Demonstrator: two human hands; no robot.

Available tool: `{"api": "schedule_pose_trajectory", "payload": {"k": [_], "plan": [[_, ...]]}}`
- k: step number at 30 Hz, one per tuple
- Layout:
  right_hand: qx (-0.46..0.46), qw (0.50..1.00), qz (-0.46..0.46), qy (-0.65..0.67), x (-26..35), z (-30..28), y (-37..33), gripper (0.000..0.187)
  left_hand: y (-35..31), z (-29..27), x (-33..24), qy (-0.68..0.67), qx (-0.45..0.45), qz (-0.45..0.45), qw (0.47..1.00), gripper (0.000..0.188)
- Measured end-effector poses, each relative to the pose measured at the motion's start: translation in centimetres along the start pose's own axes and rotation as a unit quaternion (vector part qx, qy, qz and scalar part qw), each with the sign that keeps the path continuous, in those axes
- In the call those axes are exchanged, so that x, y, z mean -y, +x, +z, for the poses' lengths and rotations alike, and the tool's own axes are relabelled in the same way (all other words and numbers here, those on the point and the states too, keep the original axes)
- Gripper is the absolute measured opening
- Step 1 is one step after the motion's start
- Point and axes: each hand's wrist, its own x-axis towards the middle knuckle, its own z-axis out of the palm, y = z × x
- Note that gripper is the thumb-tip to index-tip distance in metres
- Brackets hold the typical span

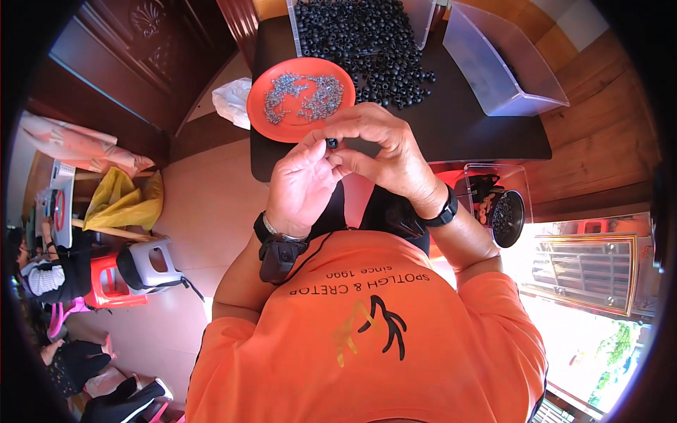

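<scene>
Both hands meet in front of my chest, at the near edge of the black table. A small black plastic piece (pixel 331 143) shows between their fingertips. My left hand (pixel 302 189) is turned palm up, with its fingertips closed at the piece. From the other side, my right hand (pixel 386 151) curls over it, index finger above and thumb below. Whether a smaller part is pinched there too is hidden. Just beyond the hands, an orange plate (pixel 259 121) carries two heaps of tiny silvery metal pieces (pixel 323 97).
Behind the plate, a clear bin (pixel 421 28) spills black plastic pieces (pixel 360 42) onto the table (pixel 479 137). Another clear bin (pixel 504 99) stands right. Below the table's right side, a clear box (pixel 525 176) holds a black bowl (pixel 518 229). Stools (pixel 116 282) and seated people are left.
</scene>
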Motion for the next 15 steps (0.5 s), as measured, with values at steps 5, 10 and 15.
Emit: {"api": "schedule_pose_trajectory", "payload": {"k": [5, 10, 15], "plan": [[-0.015, 0.991, -0.049, -0.12, -0.5, 0.4, -0.6, 0.035, -0.1, 0.4, 0.1, -0.01, -0.04, 0.002, 0.999, 0.023], [-0.049, 0.993, -0.04, -0.104, -0.7, 1.1, -1.1, 0.029, -0.2, 0.6, 0.5, -0.029, -0.039, -0.008, 0.999, 0.025], [-0.036, 0.993, -0.027, -0.107, -0.7, 1.2, -1.1, 0.029, -0.3, 1.0, 0.6, -0.007, -0.081, -0.022, 0.996, 0.03]]}}
